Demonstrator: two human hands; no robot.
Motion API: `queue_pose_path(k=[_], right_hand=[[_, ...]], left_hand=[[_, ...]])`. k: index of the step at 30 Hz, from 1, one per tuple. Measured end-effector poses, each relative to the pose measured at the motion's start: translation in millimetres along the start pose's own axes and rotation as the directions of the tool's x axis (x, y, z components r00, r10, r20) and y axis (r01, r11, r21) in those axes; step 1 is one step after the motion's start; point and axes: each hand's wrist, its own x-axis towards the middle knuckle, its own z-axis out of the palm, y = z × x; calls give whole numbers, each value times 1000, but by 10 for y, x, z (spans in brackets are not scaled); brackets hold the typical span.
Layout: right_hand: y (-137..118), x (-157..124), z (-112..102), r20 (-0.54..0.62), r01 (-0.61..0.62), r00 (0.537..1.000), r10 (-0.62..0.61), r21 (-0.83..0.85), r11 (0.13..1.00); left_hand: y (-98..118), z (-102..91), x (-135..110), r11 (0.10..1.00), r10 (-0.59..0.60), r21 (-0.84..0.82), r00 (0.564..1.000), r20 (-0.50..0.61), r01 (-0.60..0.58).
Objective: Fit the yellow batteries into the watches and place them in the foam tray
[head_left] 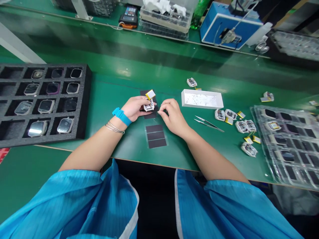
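Note:
My left hand (pixel 136 108) grips an open white smartwatch case (pixel 149 105) whose inner parts show. A small silver-and-yellow battery (pixel 150 94) sticks up from the case. Just to the right, my right hand (pixel 171 114) is closed, thumb and forefinger pinched together; whatever lies between the tips is too small to make out. Beneath the watch case lies a dark sheet (pixel 147 116), partly covered by my left hand. Closer to the table edge is a clear sheet with dark strips (pixel 156 136). A pair of metal tweezers (pixel 209 123) rests right of my right hand.
A white tray of tiny parts (pixel 183 98) stands behind the tweezers. Several opened watch cases with batteries (pixel 241 126) lie at right, beside stacked clear trays (pixel 272 159). A black foam tray (pixel 81 116) holding watches fills the left. A blue box (pixel 208 31) sits on the back shelf.

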Motion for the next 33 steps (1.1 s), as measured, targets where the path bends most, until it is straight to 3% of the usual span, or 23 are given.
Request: queue_pose_path(k=[4, 10, 21, 25, 29, 33], right_hand=[[37, 25, -17, -78, -75, 994, 73, -17, 997], [49, 95, 144, 31, -180, 982, 185, -116, 977], [-62, 23, 112, 146, -60, 986, 83, -154, 986], [-104, -36, -12, 76, 16, 997, -8, -109, 994], [-148, -21, -122, -92, 73, 993, -74, -13, 997], [-182, -2, -144, -194, 45, 981, -1, 226, 973]], left_hand=[[11, 16, -13, 1000, -7, 16, 1000, -9, 7], [4, 22, -15, 1000, -3, 20, 1000, -4, 3], [3, 21, -16, 999, 0, 47, 1000, -13, 1], [-6, 11, 0, 999, 4, 46, 1000, -11, -3], [-11, 27, -7, 999, 14, 47, 1000, -7, -13], [-12, 96, -56, 996, 13, 94, 1000, -13, -12]])
